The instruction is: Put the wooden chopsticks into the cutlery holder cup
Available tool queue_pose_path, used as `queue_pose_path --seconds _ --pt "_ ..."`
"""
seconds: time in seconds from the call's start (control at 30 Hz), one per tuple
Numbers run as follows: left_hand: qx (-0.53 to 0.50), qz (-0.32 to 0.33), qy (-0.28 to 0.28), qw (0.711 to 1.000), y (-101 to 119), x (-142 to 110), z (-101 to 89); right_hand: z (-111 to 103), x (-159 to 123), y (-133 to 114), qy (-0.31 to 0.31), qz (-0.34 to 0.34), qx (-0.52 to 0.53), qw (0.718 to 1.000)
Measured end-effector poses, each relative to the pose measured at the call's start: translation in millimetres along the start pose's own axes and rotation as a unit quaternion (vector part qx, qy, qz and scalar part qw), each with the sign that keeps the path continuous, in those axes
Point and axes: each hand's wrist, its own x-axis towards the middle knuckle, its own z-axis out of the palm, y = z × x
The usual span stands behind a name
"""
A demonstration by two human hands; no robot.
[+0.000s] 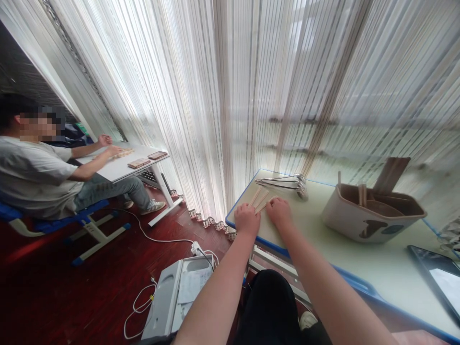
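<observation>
Several thin, pale wooden chopsticks (259,197) lie at the left end of the desk, poking out past my fingers. My left hand (247,220) is closed over their near ends, fingers curled down at the desktop. Beside it, my right hand (279,212) is closed too, its fingertips at the end of one chopstick between the hands. The exact grip is partly hidden by my knuckles. Just beyond my hands rests a bunch of shiny metal cutlery (282,182), its rounded ends toward the right.
Right of my hands stands a beige utensil holder (341,215) with brown pieces upright in it. A tablet (436,275) lies farther right on the desk (316,254). An open box (168,292) and cables are on the floor. Another person sits at a white table (118,170), left.
</observation>
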Motion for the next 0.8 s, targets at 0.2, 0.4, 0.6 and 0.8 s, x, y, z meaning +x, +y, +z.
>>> queue_pose_path --seconds 0.2,0.4,0.6,0.8 --pt "-0.002 0.046 0.035 0.998 0.8 -1.5 2.0 3.7 2.4 3.2 -0.009 0.003 -0.003 1.000" --pt "0.001 0.078 0.041 0.996 0.4 1.5 7.4 2.8 2.4 8.4 -0.008 0.008 0.004 1.000" --pt "0.026 0.093 0.049 0.994 2.2 2.9 12.6 0.2 1.3 7.7 0.023 0.037 0.025 0.999" --pt "0.018 0.083 0.078 0.993 7.5 0.8 7.4 -3.1 3.8 12.5 0.045 0.090 0.214 0.972"
